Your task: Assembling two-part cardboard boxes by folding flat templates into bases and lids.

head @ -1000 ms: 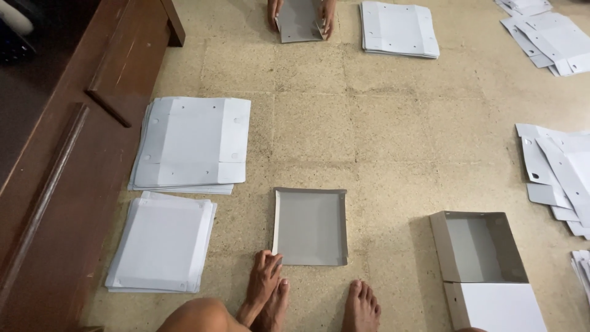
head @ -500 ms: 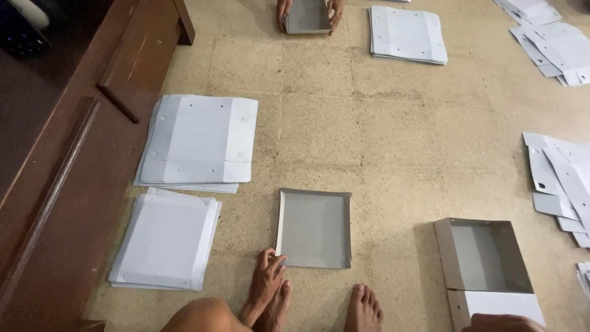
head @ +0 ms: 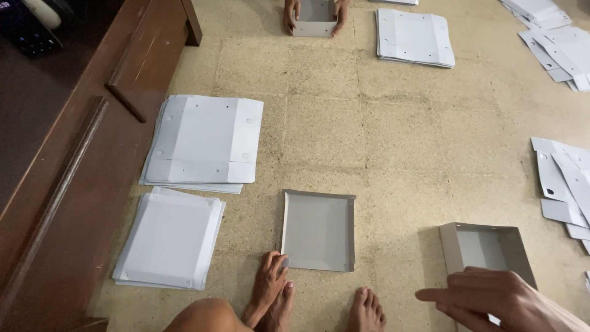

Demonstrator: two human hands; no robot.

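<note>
Reaching: right hand [head: 498,298] enters at 5 o'clock, fingers spread and pointing toward 9 o'clock, grasping nothing, hovering over the near edge of the open grey box [head: 488,249].
Left hand: rests on the floor at 6 o'clock [head: 270,280], relaxed, fingertips touching the near corner of the shallow grey tray [head: 318,229], likely steadying it.
Stacks: flat white sheets [head: 203,140] and a second pile [head: 169,238] sit at 9 o'clock, within arm's reach as supply.
Co-worker: another person's hands [head: 313,15] hold a box at 12 o'clock.
</note>
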